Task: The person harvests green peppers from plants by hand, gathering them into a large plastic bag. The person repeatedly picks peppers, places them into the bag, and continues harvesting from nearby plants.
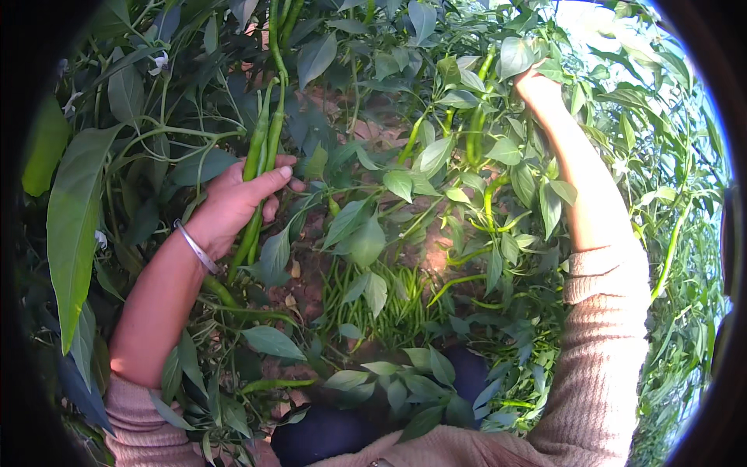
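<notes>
My left hand [248, 190], with a silver bangle at its wrist, is closed around several long green chilli peppers [259, 146] at the left of the head view. More long peppers hang just above it. My right hand [534, 82] reaches up among pepper leaves at the upper right. Leaves cover its fingers, so what it touches cannot be told. Green peppers [475, 131] hang on the plant a little to the left of my right forearm.
A heap of picked-looking slender green peppers [379, 300] lies low between the plants, partly behind leaves. Leafy stems crowd both sides. A large leaf [81, 227] stands close at the left. My dark-clad knees [327, 432] show at the bottom.
</notes>
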`<state>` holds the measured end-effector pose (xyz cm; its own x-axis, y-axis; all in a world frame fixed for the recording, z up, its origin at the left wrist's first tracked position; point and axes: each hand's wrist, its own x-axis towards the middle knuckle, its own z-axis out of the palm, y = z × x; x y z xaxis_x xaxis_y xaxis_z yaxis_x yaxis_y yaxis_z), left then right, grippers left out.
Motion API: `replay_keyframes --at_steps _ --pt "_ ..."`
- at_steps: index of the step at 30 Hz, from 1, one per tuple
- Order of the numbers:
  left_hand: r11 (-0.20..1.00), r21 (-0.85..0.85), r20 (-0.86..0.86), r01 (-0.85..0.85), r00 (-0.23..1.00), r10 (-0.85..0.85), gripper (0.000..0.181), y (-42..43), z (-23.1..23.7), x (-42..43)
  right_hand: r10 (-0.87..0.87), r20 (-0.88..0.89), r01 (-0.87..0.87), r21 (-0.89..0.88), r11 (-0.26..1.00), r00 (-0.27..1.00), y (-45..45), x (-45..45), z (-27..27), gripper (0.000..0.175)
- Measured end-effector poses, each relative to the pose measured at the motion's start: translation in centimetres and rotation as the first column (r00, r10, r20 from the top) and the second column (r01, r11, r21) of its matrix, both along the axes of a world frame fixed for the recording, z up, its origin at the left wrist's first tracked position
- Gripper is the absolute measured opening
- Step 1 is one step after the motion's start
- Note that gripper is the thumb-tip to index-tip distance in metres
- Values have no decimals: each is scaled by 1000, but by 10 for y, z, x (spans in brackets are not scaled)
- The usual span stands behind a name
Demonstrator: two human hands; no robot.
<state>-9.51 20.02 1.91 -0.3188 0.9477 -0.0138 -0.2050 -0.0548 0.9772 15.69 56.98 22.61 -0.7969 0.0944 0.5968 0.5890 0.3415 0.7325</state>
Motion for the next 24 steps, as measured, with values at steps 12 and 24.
replay_keyframes --at_steps 12,24 --pt "1000 17 -6 4 1000 -3 38 1 2 0 -304 -722 -769 -637 -61 622 -93 20 86 24" --pt "1000 -4 -27 5 1000 -5 39 0 7 3 -404 -335 -136 -884 447 851 -69 -5 -22 28"
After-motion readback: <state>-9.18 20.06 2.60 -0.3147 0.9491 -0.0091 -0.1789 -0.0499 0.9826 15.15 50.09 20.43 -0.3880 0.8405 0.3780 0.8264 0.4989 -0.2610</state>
